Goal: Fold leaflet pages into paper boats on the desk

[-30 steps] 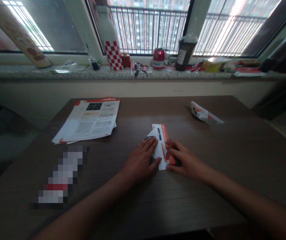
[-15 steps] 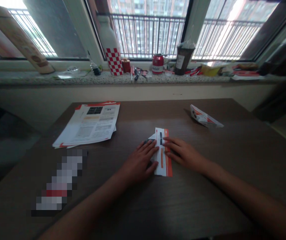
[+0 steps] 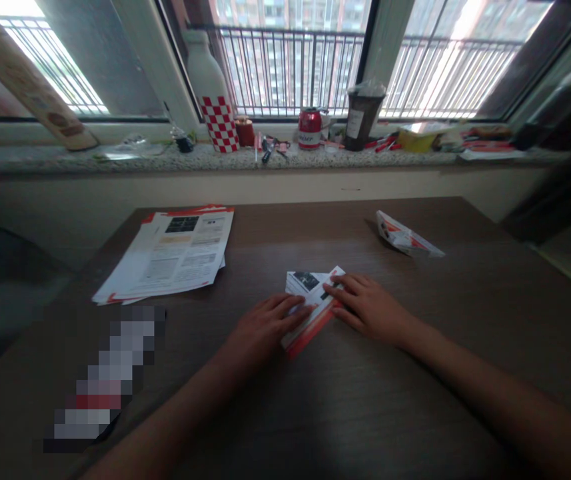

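Diagonally, the folded paper [image 3: 321, 298] shows a red-orange edge.

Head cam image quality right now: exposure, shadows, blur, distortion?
Head view: windows blown out in places, desk dim; shadow left of the standing folded sheet; print on the central folded paper unreadable; outer edges smeared, stretched; pixelated patch on the left.

Forearms [image 3: 205, 393] bare, slim; left hand [image 3: 260, 327] and right hand [image 3: 374, 310] bare, fingers [image 3: 345, 297] slender.

The single head view looked forward and down from above the near side of the table [image 3: 415, 400], close over it, facing the window [image 3: 290, 60] beyond.
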{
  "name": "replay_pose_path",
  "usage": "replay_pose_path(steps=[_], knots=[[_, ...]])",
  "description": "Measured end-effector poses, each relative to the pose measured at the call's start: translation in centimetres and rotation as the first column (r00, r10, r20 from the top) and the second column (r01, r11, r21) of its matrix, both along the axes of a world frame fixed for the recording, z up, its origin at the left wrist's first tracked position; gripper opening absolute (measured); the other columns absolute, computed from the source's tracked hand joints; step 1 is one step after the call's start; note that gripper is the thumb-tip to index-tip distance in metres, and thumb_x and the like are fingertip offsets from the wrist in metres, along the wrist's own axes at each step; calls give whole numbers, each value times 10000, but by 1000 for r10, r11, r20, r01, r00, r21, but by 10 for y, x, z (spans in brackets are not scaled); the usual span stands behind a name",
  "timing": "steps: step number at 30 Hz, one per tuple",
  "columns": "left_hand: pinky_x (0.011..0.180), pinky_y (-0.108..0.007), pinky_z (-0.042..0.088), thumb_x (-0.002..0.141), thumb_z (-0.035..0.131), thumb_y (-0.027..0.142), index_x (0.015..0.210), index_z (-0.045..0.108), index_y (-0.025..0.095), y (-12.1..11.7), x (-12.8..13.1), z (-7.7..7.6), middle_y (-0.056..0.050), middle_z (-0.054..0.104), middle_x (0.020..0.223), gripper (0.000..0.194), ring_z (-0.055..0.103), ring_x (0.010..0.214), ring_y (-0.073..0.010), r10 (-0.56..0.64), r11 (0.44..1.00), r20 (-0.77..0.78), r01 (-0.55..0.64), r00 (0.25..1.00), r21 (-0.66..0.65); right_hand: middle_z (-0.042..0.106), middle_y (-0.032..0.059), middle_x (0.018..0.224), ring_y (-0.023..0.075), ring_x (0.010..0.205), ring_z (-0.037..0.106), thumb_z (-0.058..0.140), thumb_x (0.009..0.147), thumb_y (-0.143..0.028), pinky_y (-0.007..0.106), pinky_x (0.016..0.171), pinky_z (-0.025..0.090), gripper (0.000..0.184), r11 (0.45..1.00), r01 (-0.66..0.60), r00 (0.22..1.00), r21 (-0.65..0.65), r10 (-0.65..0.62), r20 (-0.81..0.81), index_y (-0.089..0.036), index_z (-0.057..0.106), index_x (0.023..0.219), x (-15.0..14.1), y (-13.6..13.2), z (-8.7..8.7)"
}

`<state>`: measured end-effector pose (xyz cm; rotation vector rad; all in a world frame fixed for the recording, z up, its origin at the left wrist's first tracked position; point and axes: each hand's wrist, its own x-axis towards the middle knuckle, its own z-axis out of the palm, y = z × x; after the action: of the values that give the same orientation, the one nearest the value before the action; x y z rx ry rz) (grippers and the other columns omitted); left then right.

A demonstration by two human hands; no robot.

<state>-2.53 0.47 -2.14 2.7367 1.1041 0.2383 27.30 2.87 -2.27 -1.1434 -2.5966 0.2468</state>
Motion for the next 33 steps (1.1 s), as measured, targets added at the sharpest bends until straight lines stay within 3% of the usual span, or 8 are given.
replay_pose_path(steps=[7,11,17,23,28,33], knots=[[1207,-463,397,1091,438,295,1552,483,216,-13,13,0,-89,489,1615,470,470,1475,-269,81,997,-29,-81,996,-5,424,145,1650,325,1512,420,511,1064,-469,564,1230,376,610,1000,-7,1000,5,7,30,-214,404,1608,3,-20,-9],[1213,-497,390,1084,457,457,1581,456,272,-18,22,2,-76,438,1650,530,408,1515,-300,140,989,-24,-141,990,-41,396,129,1668,328,1520,406,508,1059,-499,585,1242,338,628,1000,14,999,17,-14,45,-273,367,1629,-8,-24,-7],[1215,-542,379,1085,445,450,1610,404,304,-17,21,-1,-62,405,1670,546,369,1535,-313,146,986,-39,-149,988,-79,293,80,1712,303,1583,272,522,1036,-572,574,1285,252,781,998,-61,998,-30,61,7,-284,191,1683,-17,-27,-11],[1258,-521,319,1105,409,456,1639,333,286,-17,14,-11,-53,307,1715,566,297,1574,-283,105,992,-4,-105,994,-74,201,84,1730,301,1594,232,455,1057,-595,559,1299,218,782,996,-60,996,-61,64,65,-243,154,1687,-15,-27,-16],[1250,-538,334,1107,418,453,1639,335,309,-16,11,-8,-42,296,1717,558,313,1568,-294,105,989,-11,-106,994,-99,202,82,1727,250,1597,217,390,1088,-561,481,1308,236,737,998,7,996,-57,-2,89,-217,133,1687,-3,-26,-18],[1243,-546,346,1102,442,439,1637,338,333,-17,11,-5,-31,294,1719,555,317,1565,-303,119,986,-2,-118,993,-114,205,65,1727,251,1589,239,402,1092,-535,480,1294,283,729,995,84,993,-46,-80,83,-254,90,1688,12,-28,-22]])
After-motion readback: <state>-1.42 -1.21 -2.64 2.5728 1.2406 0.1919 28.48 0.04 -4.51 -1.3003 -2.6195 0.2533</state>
